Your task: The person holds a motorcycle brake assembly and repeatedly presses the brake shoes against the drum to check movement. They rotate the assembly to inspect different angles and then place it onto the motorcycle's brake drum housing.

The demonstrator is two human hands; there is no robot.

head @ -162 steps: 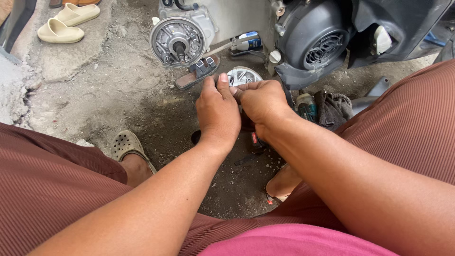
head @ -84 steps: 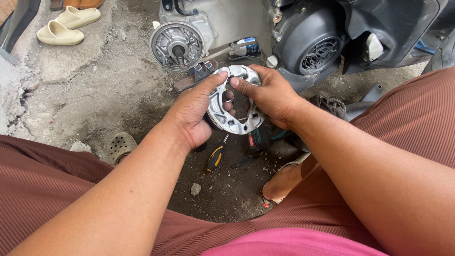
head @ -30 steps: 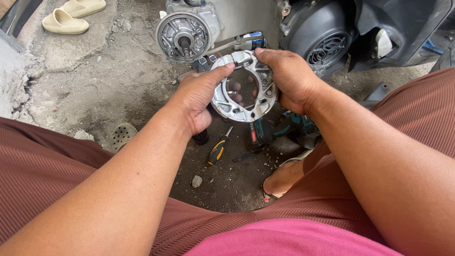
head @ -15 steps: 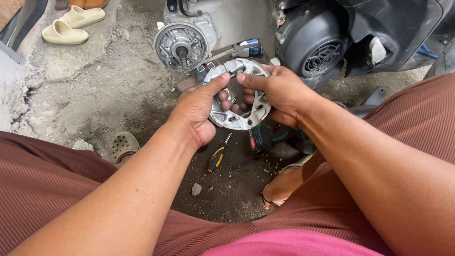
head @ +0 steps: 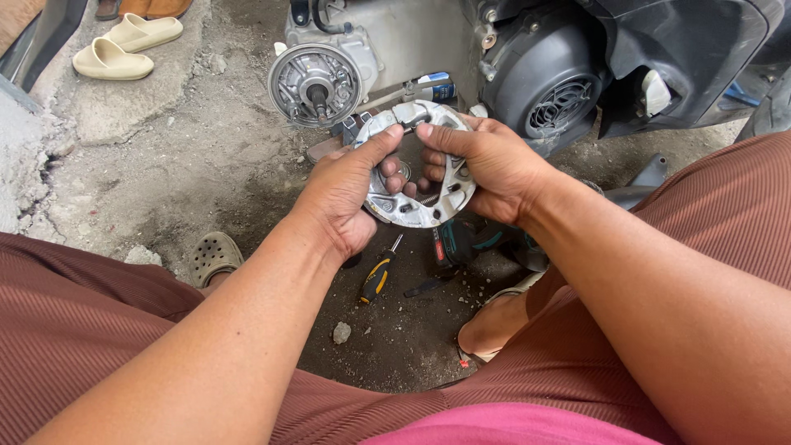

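Two hands, left hand (head: 346,194) and right hand (head: 486,169), grip the round metal part (head: 420,206) tight, checking it; next needs careful turning.

Engine hub (head: 315,82) blocks ahead; screwdriver (head: 377,276) below; left ground (head: 165,165) open.

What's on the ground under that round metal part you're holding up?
Below the round metal part lie a yellow-and-black screwdriver and a teal power tool on dirty concrete. Both hands and the part cover whatever lies directly beneath.
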